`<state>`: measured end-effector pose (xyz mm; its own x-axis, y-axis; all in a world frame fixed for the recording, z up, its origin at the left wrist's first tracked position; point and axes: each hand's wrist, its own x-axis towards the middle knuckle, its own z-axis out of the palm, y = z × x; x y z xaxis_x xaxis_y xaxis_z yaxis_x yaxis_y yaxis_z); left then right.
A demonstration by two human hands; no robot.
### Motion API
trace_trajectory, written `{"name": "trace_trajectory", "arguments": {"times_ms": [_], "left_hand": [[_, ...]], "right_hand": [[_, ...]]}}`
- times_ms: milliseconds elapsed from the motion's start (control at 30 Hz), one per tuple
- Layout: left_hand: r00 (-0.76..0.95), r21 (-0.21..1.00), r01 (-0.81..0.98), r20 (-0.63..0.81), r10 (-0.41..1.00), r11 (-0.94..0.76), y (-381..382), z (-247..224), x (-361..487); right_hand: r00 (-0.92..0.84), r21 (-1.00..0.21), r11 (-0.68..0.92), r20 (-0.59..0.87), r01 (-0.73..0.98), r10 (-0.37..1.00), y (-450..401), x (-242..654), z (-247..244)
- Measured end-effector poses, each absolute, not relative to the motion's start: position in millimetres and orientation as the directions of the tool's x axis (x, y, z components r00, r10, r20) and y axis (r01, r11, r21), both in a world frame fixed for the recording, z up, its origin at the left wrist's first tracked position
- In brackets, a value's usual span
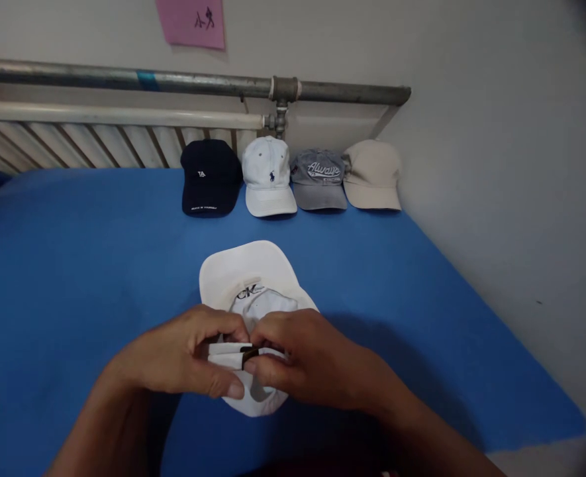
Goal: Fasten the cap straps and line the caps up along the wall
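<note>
A white cap (pixel 249 263) lies upside down on the blue surface, its brim pointing away from me and dark "CK" letters showing inside. Its back strap, with a dark fastener, is between my hands. My left hand (pixel 193 351) is closed on the white strap from the left, thumb below and fingers above. From the right, my right hand (pixel 305 354) pinches the strap at the dark fastener. Part of the cap's crown is hidden behind both hands.
Along the back edge of the blue surface (pixel 98 265) stand a black cap (pixel 210 175), a light cap (pixel 267 173), a grey cap (pixel 318 175) and a beige cap (pixel 373 173). Behind them are a metal pipe (pixel 198 81) and a radiator (pixel 108 142). A wall (pixel 511 165) bounds the right.
</note>
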<state>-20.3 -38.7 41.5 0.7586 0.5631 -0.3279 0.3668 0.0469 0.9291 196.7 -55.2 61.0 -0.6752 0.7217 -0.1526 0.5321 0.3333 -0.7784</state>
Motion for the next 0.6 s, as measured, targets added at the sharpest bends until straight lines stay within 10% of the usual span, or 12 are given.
{"name": "trace_trajectory", "arguments": {"times_ms": [600], "left_hand": [[0.69, 0.866, 0.462, -0.215, 0.691, -0.192, -40, 42, -7]], "right_hand": [[-0.675, -0.815, 0.341, -0.08, 0.468, 0.734, -46, 204, 43]]}}
